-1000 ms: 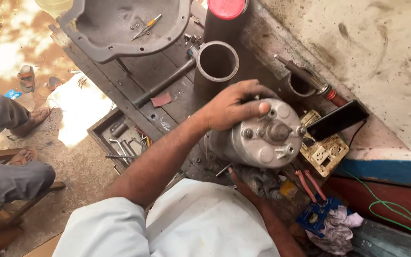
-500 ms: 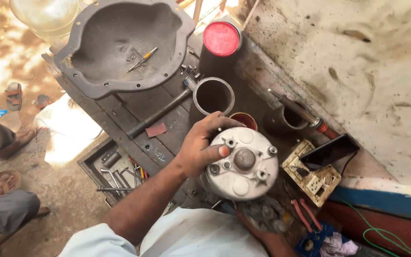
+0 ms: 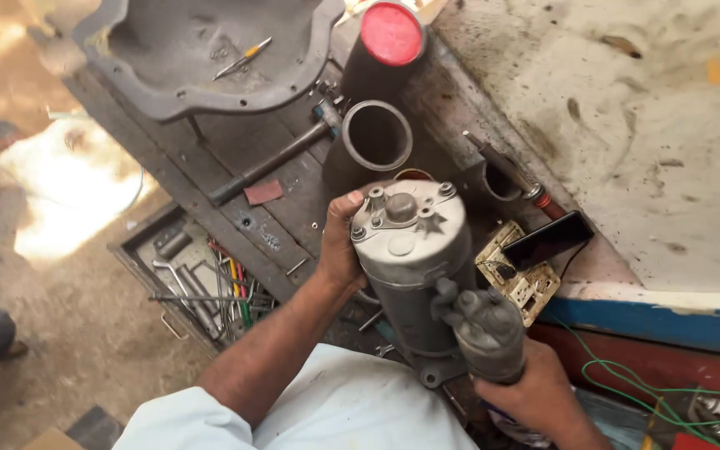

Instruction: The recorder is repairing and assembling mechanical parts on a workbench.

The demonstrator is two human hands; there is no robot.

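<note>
Head view: a grey cylindrical metal starter motor (image 3: 414,267), dusty and with a bolted end cap facing up, is held in the air between both hands above the dark, oil-stained wooden desk (image 3: 235,167). The left hand (image 3: 341,246) grips the upper end of the motor's body, thumb pressed on the rim of the end cap and fingers wrapped round behind. The right hand (image 3: 527,387) closes around the smaller grey cylinder (image 3: 485,325) fixed along the motor's side, holding it from below.

Just beyond the left hand stands an open dark metal tube (image 3: 374,137), and past that a black cylinder with a red round cap (image 3: 391,35). To the left of the left hand lies a long dark metal rod (image 3: 272,162) with a small reddish flat piece (image 3: 262,192) just beside it. Farther off sits a large grey cast-metal cover (image 3: 202,50) holding a small yellow-handled screwdriver (image 3: 243,58). Below the left forearm is an open tray of wrenches and hand tools (image 3: 202,287).

To the right of the motor, a cream electrical socket plate (image 3: 522,275) carries a black phone (image 3: 547,240). Near the right hand, green wires (image 3: 627,379) trail along a blue-painted edge (image 3: 652,325).
</note>
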